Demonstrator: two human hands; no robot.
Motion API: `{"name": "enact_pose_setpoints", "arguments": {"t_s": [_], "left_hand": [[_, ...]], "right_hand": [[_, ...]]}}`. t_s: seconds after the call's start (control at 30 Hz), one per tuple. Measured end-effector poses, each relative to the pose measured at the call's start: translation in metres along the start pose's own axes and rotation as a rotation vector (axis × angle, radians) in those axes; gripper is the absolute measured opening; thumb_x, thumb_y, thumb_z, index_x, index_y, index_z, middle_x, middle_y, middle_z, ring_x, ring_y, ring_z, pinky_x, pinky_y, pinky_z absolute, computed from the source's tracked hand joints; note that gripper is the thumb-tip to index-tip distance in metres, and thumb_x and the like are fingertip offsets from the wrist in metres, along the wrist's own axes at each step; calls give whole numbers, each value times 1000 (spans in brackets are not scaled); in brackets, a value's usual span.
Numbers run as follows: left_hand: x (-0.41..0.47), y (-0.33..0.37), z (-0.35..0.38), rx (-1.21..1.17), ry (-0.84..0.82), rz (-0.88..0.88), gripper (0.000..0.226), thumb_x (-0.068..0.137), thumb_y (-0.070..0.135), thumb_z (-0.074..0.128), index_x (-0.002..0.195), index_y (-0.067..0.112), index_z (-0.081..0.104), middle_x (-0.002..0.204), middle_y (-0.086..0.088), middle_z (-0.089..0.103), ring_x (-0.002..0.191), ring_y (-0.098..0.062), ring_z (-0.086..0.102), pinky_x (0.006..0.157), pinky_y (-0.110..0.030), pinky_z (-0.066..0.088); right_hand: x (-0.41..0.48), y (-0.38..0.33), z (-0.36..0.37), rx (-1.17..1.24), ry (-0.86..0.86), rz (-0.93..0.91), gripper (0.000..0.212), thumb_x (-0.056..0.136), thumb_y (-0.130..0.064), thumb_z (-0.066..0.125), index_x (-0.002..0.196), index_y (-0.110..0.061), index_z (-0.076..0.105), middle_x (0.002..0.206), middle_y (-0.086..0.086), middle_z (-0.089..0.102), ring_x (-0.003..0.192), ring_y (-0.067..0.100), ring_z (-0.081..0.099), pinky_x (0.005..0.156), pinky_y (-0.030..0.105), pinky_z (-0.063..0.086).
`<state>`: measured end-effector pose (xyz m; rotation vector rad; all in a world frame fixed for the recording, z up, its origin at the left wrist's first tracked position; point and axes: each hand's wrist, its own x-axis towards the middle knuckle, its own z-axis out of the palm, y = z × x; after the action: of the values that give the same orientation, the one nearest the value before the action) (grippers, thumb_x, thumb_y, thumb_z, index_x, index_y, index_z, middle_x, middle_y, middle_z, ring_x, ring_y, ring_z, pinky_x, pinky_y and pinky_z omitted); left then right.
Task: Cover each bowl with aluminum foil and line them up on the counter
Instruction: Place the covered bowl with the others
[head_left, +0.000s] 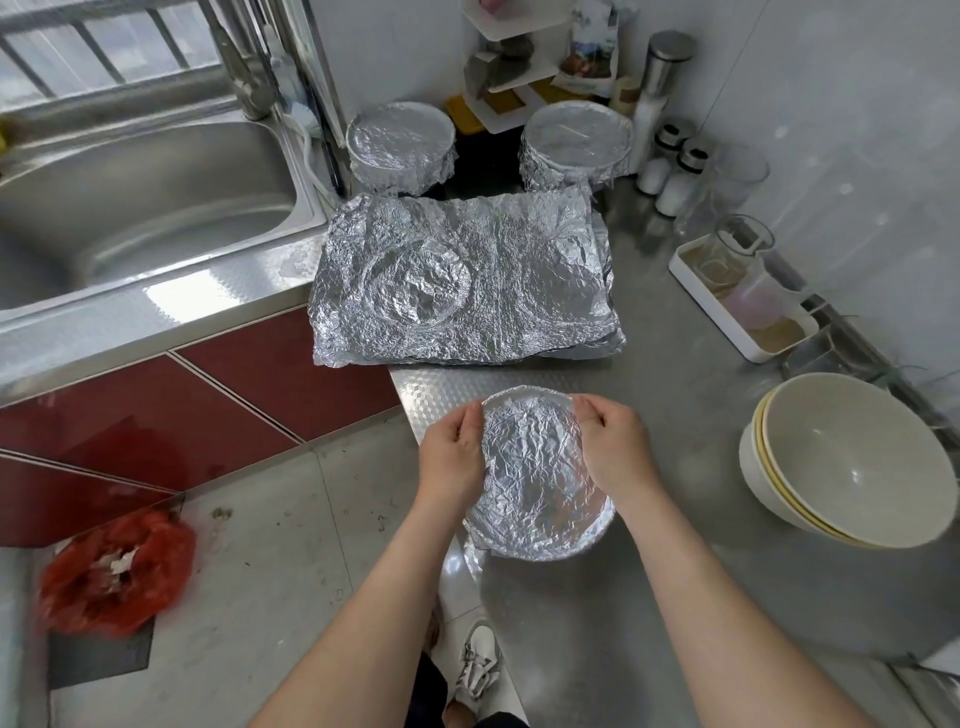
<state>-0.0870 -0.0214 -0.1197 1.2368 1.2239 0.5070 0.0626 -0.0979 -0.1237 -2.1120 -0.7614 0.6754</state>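
Gripping the near bowl (540, 483) from both sides, I reach forward, my bare forearms converging on it at the left edge of the counter (675, 545). My left hand (452, 452) cups the bowl's left side, fingers curled over the foil at the rim. My right hand (613, 447) mirrors it on the right, thumb and fingers pinching the foil near the far rim. The bowl lies between my palms, its crinkled foil top facing up; whether it rests on the counter or is lifted I cannot tell. Beyond it lies a stack of foil sheets (467, 280), and behind those stand the back-left bowl (400, 140) and back-right bowl (576, 137), both covered. Bare bowls (852, 462) sit nested to my right.
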Motion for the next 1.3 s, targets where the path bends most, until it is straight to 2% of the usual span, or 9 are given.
{"name": "enact_pose_setpoints", "arguments": {"t_s": [0.1,0.23,0.37,0.63,0.87,1.0,1.07,1.17,1.3], "left_hand": [[2,6,-3,23,-44,1,37,103,39,43,74,19,56,60,3,44,47,-8,36,50,-29,36],[-3,4,-11,35,4,-11,44,101,41,46,139,19,51,131,7,55,116,-9,50,101,-33,39],[-28,-9,-17,-101,146,-83,38,101,40,46,134,21,52,128,10,53,114,-6,47,96,-27,33],[-44,-24,1,-269,189,-183,64,95,60,36,141,16,47,144,-5,50,134,-23,45,114,-50,33],[-33,-23,15,-367,178,-203,70,89,65,41,143,22,47,145,1,50,134,-19,45,114,-48,34],[-33,-18,16,-351,180,-168,72,92,66,37,143,17,47,144,-4,51,134,-23,47,114,-50,35],[-27,-33,16,-389,175,-202,86,79,76,41,142,18,48,143,-6,52,133,-26,48,112,-53,36],[-32,-17,12,-485,152,-341,78,82,69,51,139,15,50,144,-9,52,131,-31,50,110,-55,37],[-29,19,9,-466,22,-327,36,104,39,41,113,10,62,95,-7,76,85,-21,73,73,-34,60]], "right_hand": [[-3,1,1,35,33,3,34,101,-23,46,83,0,64,50,-5,34,51,13,30,55,29,27],[-7,3,-2,120,58,65,31,102,-22,45,79,-13,64,45,-11,31,44,4,27,46,22,26],[-12,2,-3,125,99,78,42,101,-18,44,60,-14,37,52,-4,27,50,12,23,50,28,21],[-18,8,-4,214,18,142,47,103,-31,38,77,6,53,67,9,47,66,22,41,65,33,34],[-24,11,4,337,85,249,54,104,-34,37,106,17,55,112,28,61,100,27,62,92,47,45],[-28,7,8,368,121,226,45,104,-31,35,84,4,55,79,11,47,76,16,40,60,29,35],[-28,11,9,420,113,269,46,104,-34,36,95,5,59,88,8,54,86,14,49,72,25,41],[-28,17,4,577,-32,384,54,96,-54,43,122,-10,61,124,3,63,114,17,58,105,38,43],[-23,13,-30,853,-352,408,71,77,-72,55,132,-27,55,125,2,65,115,23,62,100,49,46]]}}
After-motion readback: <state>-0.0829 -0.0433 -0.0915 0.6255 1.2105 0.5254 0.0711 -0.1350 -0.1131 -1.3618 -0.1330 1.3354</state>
